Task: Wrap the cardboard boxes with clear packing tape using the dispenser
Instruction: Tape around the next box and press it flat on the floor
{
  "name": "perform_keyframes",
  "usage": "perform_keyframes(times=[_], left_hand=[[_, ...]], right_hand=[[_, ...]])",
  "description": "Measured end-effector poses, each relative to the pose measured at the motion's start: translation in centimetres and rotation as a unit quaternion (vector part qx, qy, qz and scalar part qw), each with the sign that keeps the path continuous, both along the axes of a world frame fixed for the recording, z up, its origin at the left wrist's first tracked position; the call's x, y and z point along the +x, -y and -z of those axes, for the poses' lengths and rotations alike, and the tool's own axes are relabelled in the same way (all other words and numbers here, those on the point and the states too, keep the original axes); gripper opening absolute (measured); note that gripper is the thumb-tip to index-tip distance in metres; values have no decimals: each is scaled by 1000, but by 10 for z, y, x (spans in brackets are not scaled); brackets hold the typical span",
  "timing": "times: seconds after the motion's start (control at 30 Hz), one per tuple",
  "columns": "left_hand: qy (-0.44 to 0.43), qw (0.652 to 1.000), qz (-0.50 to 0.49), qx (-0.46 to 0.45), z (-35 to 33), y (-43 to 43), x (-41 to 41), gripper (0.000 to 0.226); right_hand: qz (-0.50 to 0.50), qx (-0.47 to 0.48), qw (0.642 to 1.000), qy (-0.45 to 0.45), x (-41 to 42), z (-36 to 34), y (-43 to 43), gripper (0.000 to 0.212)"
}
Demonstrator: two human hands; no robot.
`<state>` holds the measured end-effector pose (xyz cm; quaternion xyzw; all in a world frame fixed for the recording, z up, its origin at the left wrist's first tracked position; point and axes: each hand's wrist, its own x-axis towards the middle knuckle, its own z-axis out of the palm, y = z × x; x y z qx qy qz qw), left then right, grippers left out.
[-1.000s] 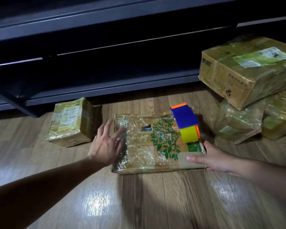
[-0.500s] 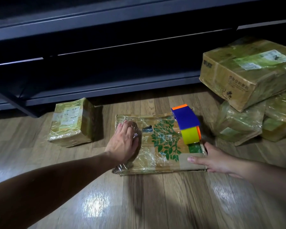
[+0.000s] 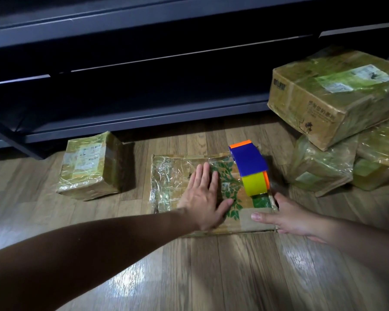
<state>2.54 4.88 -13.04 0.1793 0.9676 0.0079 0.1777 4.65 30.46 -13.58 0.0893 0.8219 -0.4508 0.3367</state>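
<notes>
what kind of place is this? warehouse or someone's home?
Likely a home or small storeroom, not a warehouse: wood-plank floor, a low dark shelving unit, and taped cardboard boxes piled on the floor, with a tape dispenser sitting on a flat box.

Left hand (image 3: 203, 198) flat, right hand (image 3: 288, 217) relaxed.
</notes>
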Motion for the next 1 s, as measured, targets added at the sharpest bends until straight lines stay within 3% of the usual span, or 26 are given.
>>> perform_keyframes(times=[0.13, 0.37, 0.47, 0.63, 0.7, 0.8, 0.87, 0.93, 1.0], left_hand=[[26, 999, -34, -6, -1, -21, 19, 91], [12, 1000, -10, -4, -9, -15, 23, 87], [9, 1000, 13, 4, -6, -15, 27, 86], [-29, 998, 49, 3, -7, 12, 16, 77], [-59, 996, 36, 56, -9, 33, 9, 66], [-156, 969, -49, 186, -12, 72, 0, 49], [-202, 940, -156, 226, -11, 101, -6, 52], [-147, 902, -320, 248, -15, 122, -8, 71], [9, 820, -461, 340, -14, 138, -2, 99]], right_hand=[[8, -3, 1000, -11, 2, -3, 2, 121], [-7, 42, 999, -14, 2, -11, 5, 125], [-27, 97, 991, -92, 2, -20, 10, 142], [83, 82, 952, -282, 7, -41, 33, 135], [118, 70, 939, -316, 7, -50, 44, 131], [95, 90, 931, -340, 2, -61, 59, 118], [87, 104, 924, -357, -4, -64, 65, 103], [101, 95, 926, -351, -9, -63, 67, 83], [114, 88, 932, -333, -13, -62, 68, 67]])
